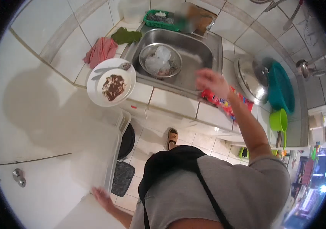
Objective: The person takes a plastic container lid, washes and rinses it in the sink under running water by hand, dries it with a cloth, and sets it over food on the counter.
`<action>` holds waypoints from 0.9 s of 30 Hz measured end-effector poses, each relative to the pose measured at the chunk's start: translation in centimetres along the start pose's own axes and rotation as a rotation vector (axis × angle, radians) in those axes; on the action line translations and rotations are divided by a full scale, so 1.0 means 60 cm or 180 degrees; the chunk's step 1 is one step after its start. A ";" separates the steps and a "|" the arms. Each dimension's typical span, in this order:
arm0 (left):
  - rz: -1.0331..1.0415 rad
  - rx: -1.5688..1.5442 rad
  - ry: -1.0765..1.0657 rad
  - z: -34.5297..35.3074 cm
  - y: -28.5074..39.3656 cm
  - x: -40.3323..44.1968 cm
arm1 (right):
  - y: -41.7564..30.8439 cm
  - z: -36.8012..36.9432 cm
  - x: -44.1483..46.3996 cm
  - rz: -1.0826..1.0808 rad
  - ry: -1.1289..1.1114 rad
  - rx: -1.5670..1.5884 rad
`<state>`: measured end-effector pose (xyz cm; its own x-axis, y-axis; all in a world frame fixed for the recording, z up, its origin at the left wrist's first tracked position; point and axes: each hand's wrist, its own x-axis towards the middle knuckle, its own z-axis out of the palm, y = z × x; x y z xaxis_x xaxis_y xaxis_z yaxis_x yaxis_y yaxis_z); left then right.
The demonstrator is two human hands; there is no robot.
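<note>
My right hand (212, 82) hovers over the front edge of the sink, close to a red printed packet (228, 103) on the tiled counter. Motion blurs its fingers, which look bent, and I cannot tell whether they hold anything. Low on the left, my left hand (102, 198) is beside a translucent plastic bin (111, 164), fingers apart with nothing in them. In the steel sink (201, 61) sits a metal bowl (160, 76) holding clear plastic bags (159, 59). A white plate (94, 89) at the counter's left end carries a bowl (126, 87) with brown residue and some cutlery.
A pink cloth (101, 51) and a green cloth (126, 36) lie left of the sink. Behind it stands a green basket (163, 24). To the right are a large metal lid (250, 78), a teal basin (281, 87) and a green dipper (278, 120). A black bin (127, 141) stands below.
</note>
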<state>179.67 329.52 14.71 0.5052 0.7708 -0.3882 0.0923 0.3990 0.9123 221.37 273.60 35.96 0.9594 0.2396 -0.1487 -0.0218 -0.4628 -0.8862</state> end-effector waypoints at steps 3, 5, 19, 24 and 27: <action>0.0466 -0.0102 -0.0016 0.032 0.098 -0.113 | 0.073 -0.096 0.187 -0.0046 0.0807 0.1097; 0.0419 0.0245 -0.0045 0.151 0.205 -0.192 | 0.131 -0.128 0.320 0.0009 0.0993 0.1447; 0.0120 0.0734 -0.2025 0.833 0.263 -0.146 | 0.283 -0.141 0.699 0.1466 0.2845 0.2541; -0.0171 0.0786 -0.2664 0.954 0.203 -0.088 | 0.186 -0.110 0.618 0.1491 0.3343 0.1015; -0.0244 0.0768 -0.3113 0.999 0.173 -0.058 | 0.109 -0.090 0.608 0.2266 0.3812 0.0817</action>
<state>230.27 301.18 33.33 0.9624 -0.0414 -0.2684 0.2704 0.2359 0.9334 257.74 274.70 27.12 0.3734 -0.8935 -0.2493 -0.5200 0.0209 -0.8539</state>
